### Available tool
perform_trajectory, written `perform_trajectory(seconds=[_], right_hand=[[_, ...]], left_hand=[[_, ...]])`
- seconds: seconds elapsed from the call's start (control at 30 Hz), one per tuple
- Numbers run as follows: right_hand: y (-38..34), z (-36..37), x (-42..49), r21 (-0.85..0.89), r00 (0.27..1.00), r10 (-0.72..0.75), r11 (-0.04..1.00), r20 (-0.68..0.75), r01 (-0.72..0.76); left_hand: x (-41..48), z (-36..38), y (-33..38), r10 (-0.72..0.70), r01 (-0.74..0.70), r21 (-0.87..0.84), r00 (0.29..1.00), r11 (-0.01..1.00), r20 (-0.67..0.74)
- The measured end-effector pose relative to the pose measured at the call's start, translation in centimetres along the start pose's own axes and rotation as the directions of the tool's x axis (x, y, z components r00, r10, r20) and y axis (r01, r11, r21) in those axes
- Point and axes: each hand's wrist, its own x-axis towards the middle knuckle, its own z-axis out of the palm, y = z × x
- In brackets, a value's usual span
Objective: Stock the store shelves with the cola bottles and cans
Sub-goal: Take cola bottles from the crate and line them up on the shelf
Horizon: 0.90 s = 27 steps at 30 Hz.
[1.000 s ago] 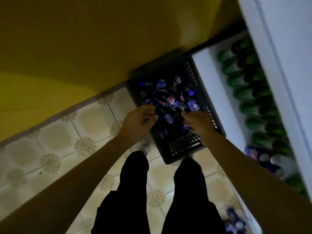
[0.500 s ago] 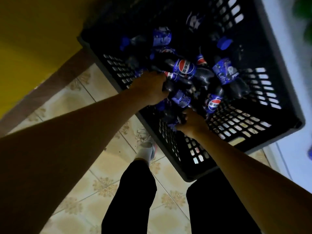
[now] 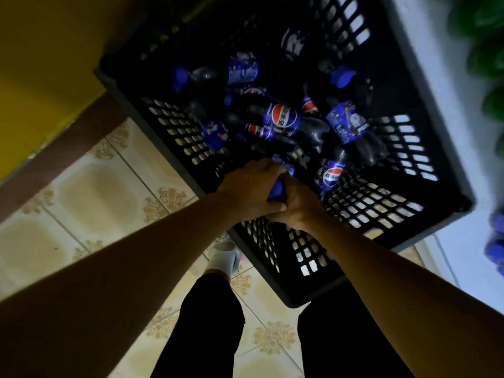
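A black slotted crate [image 3: 425,77] stands on the floor with several dark cola bottles [image 3: 283,120] with blue labels and blue caps lying in it. Both my hands meet at the crate's near wall. My left hand [image 3: 248,186] curls over a cola bottle whose blue cap [image 3: 277,188] shows between the hands. My right hand [image 3: 297,207] is pressed against the left, fingers curled around the same bottle; the bottle's body is mostly hidden.
A white shelf unit [image 3: 425,28] runs along the right with green bottles [image 3: 488,50] and blue bottles [image 3: 495,241]. A yellow wall [image 3: 41,64] with a brown skirting is at left. My dark-trousered legs and a white shoe [image 3: 222,256] stand on patterned tiles.
My left hand has drawn back from the middle of the pile to the crate's near side and joined my right hand on one bottle. The view has moved slightly closer.
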Motion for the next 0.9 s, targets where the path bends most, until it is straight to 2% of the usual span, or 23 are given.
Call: perform_trajectory(seconds=[0.13, 0.23, 0.43, 0.6, 0.7, 0.83, 0.9], right_hand=[[-2.8, -6.2, -5.4, 0.352, 0.991, 0.106, 0.933, -0.076, -0.073], [-6.9, -11.9, -10.8, 0.505, 0.986, 0.124, 0.862, -0.116, -0.049], [-16.1, -24.4, -24.5, 0.481, 0.993, -0.104, 0.868, -0.056, 0.119], [-22.0, -31.8, -36.7, 0.502, 0.954, -0.299, 0.825, -0.006, 0.262], [-24.5, -33.3, -42.6, 0.521, 0.929, -0.361, 0.779, -0.085, 0.350], [-26.3, -33.0, -48.2, 0.538, 0.882, -0.377, 0.699, -0.282, 0.471], [-26.7, -32.9, -50.3, 0.587, 0.864, -0.336, 0.634, -0.376, 0.503]], left_hand=[[-5.2, -4.2, 4.0, -0.037, 0.020, -0.224, 0.996, 0.974, -0.075], [-9.8, -8.0, 7.6, -0.063, 0.037, -0.267, 0.994, 0.963, -0.090], [-18.8, -15.1, 14.8, -0.123, 0.041, -0.396, 0.975, 0.917, -0.184], [-26.6, -18.5, 23.0, -0.103, -0.157, -0.496, 0.884, 0.854, -0.457], [-30.7, -19.3, 28.1, -0.055, -0.303, -0.490, 0.806, 0.817, -0.589], [-34.2, -20.2, 32.1, -0.115, -0.389, -0.542, 0.725, 0.745, -0.679], [-35.8, -21.6, 33.0, -0.110, -0.435, -0.601, 0.743, 0.670, -0.660]])
